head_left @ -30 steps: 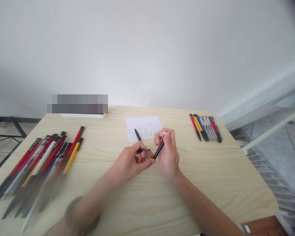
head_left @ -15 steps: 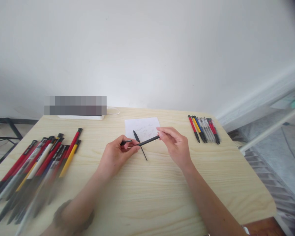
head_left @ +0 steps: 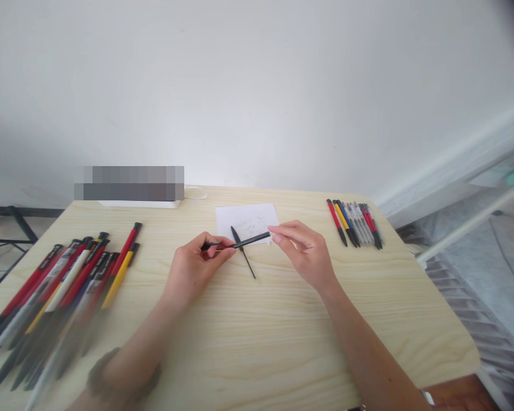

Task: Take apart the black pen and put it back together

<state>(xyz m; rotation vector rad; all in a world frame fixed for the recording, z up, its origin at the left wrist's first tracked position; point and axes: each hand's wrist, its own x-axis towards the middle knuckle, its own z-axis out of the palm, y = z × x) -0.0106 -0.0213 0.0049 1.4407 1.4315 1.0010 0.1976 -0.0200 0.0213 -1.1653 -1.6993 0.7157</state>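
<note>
My left hand (head_left: 195, 265) is closed on a slim black pen barrel (head_left: 255, 239) between thumb and index finger, its far end pointing right. A short black pen part (head_left: 209, 245) sticks out of the same hand's curled fingers. At the barrel's right end, my right hand (head_left: 304, 251) has thumb and forefinger pinched together; anything between them is too small to make out. Beneath the barrel, a black pen piece with a thin refill (head_left: 249, 266) lies slantwise, its upper end on a white paper (head_left: 229, 214) with scribbles.
Many red, yellow, white and clear pens (head_left: 75, 279) lie spread at the left of the wooden table (head_left: 257, 342). A neat row of pens (head_left: 355, 224) lies at the back right. A blurred-out object on a white base (head_left: 139, 204) stands at the back left, before the wall.
My left hand has shifted slightly left with the barrel. The right fingertips, earlier on the barrel's end, are now just off it, and that end shows.
</note>
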